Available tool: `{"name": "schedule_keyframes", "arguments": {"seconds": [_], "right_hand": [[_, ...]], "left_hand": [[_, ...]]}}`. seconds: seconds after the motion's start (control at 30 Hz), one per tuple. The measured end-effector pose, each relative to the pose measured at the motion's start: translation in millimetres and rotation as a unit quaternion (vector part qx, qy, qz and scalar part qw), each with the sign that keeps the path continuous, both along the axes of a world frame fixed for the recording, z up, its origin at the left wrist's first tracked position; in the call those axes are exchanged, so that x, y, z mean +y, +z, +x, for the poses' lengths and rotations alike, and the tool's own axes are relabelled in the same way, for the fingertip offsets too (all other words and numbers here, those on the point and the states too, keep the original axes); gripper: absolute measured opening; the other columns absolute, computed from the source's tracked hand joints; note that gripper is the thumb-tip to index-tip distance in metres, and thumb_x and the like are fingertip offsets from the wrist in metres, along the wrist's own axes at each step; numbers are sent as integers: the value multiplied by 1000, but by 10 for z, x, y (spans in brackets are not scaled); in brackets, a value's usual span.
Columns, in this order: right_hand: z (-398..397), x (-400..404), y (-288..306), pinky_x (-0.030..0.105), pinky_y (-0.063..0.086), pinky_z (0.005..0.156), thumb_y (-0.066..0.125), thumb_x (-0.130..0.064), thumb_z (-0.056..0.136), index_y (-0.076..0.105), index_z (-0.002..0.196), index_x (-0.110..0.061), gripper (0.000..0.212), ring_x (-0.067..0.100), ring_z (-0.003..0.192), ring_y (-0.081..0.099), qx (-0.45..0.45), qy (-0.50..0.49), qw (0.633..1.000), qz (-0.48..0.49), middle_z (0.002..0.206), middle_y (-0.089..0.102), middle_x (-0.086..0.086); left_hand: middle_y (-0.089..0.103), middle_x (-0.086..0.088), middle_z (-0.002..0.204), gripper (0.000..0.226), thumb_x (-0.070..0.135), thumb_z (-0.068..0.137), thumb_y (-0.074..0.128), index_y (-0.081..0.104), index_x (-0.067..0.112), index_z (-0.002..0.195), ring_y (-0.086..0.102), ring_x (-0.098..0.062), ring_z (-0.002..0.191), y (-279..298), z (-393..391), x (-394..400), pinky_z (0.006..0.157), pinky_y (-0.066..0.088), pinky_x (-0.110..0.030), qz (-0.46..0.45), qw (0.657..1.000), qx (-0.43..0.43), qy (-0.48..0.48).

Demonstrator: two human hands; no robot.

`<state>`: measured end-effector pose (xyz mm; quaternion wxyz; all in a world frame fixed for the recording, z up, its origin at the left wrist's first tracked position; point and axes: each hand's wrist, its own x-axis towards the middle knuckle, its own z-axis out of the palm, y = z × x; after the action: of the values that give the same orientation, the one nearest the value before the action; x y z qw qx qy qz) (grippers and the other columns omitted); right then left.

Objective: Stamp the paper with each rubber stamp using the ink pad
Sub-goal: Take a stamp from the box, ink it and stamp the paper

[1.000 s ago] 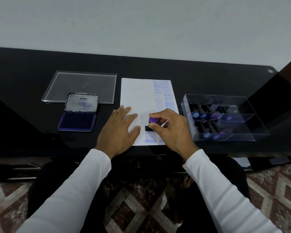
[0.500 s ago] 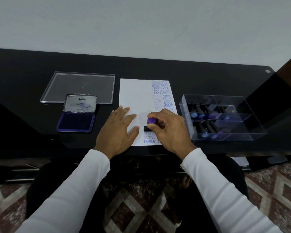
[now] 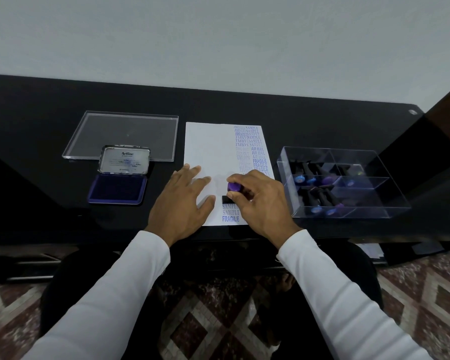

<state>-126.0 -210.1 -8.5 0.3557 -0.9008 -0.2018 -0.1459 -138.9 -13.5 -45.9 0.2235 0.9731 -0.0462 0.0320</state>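
A white paper point(image 3: 208, 146) lies on the black table, with blue stamp prints down its right side and near its lower edge. My right hand point(image 3: 260, 201) grips a rubber stamp with a purple top point(image 3: 233, 187); its black base sits on the paper just above a SAMPLE print. My left hand point(image 3: 182, 203) rests flat on the paper's lower left, fingers spread. The open ink pad point(image 3: 118, 189), with its lid raised, is to the left of the paper.
A clear plastic box point(image 3: 369, 201) holding several stamps with blue and purple tops stands right of the paper. Its flat clear lid point(image 3: 140, 133) lies behind the ink pad. The table's front edge runs just below my wrists.
Both hands stay where they were, the stamp still pressed on the paper. Only the camera has shifted slightly.
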Motion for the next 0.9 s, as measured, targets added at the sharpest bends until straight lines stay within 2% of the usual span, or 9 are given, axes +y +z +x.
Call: {"name": "schedule_keyframes", "arguments": {"seconds": [0.1, 0.23, 0.4, 0.5, 0.63, 0.9], "right_hand": [[-13, -8, -9, 20, 51, 77, 77, -14, 83, 75, 105, -16, 23, 6, 74, 57, -2, 1, 1000, -1, 90, 67, -2], [-11, 3, -10, 22, 52, 77, 76, -14, 83, 75, 105, -16, 22, 6, 75, 57, -4, 1, 1000, 7, 89, 67, -2], [-15, 0, -37, 28, 55, 78, 76, -14, 83, 75, 107, -16, 24, 9, 76, 61, -4, 2, 1000, 10, 91, 67, -2], [-18, 9, -26, 27, 55, 79, 76, -14, 84, 75, 107, -16, 23, 9, 77, 61, -5, -5, 1000, 9, 92, 68, -2], [-33, 1, -34, 29, 56, 79, 77, -14, 84, 74, 108, -15, 24, 10, 78, 62, -4, -4, 1000, 11, 93, 68, -2], [-33, 7, -28, 28, 56, 80, 77, -14, 83, 75, 107, -15, 24, 11, 79, 62, -6, -4, 1000, 11, 93, 68, -1]], "left_hand": [[26, 5, 166, 54, 53, 101, 48, 46, 31, 149, 12, -17, 155, 1, -11, -3, 119, 5, -31, 0, 1000, -3, -3], [25, 6, 166, 55, 55, 100, 47, 45, 32, 150, 11, -16, 156, 11, -6, 2, 122, 10, -35, -3, 1000, 0, 0], [26, 6, 166, 53, 53, 101, 48, 46, 30, 150, 10, -16, 155, 16, -16, -6, 119, 5, -30, -4, 1000, -8, -1], [23, 7, 166, 54, 53, 101, 48, 44, 31, 151, 9, -16, 156, 12, -20, -7, 118, 4, -29, -3, 1000, 3, 0], [24, 7, 166, 55, 56, 100, 47, 44, 33, 150, 10, -16, 156, 2, -9, -1, 122, 12, -36, -4, 1000, 5, 0], [22, 7, 167, 55, 55, 101, 47, 43, 33, 151, 9, -16, 156, 29, -10, -9, 119, 7, -32, 0, 1000, 8, 5]]}}
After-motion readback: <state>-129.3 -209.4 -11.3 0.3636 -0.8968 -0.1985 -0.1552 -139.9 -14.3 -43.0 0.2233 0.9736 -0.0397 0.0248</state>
